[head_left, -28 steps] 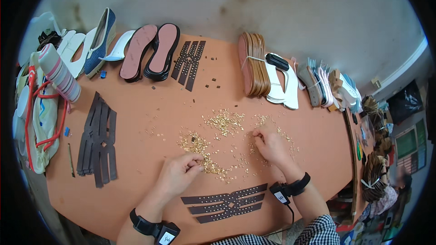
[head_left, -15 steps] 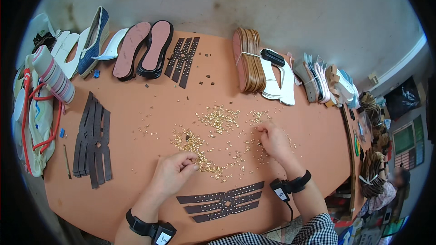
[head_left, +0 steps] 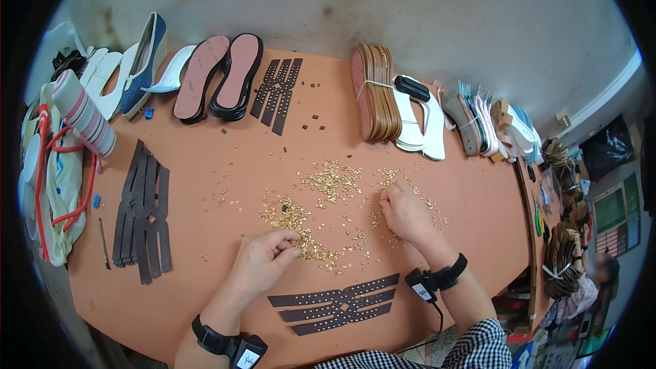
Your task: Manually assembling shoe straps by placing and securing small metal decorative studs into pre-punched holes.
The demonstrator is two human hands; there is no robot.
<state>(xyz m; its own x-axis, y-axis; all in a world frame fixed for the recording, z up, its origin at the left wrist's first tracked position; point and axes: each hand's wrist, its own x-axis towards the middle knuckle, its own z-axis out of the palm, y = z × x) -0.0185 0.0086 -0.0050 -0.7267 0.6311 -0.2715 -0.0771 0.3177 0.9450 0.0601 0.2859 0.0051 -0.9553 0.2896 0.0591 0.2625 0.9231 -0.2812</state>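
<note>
Small gold studs (head_left: pixel 333 179) lie scattered in loose heaps over the middle of the table. My left hand (head_left: pixel 266 260) rests at the near edge of one heap, thumb and forefinger pinched together; whatever sits between them is too small to make out. To the right of the heaps, my right hand (head_left: pixel 408 213) is closed with its fingers curled down above scattered studs, hiding its fingertips. Nearest me lies a dark brown cut strap piece (head_left: pixel 328 314) dotted with rows of studs. Neither hand touches it.
Plain brown strap pieces (head_left: pixel 141 215) lie stacked at the left, and a studded one (head_left: pixel 277 92) lies at the back. Pink-topped soles (head_left: pixel 236 75), a tied sole bundle (head_left: pixel 377 92) and white cut-outs (head_left: pixel 432 126) line the wall. A striped cup (head_left: pixel 85 113) stands far left.
My right hand has shifted slightly left and turned a little, its fingers closing downward over the studs. The left hand keeps its pinch at the heap.
</note>
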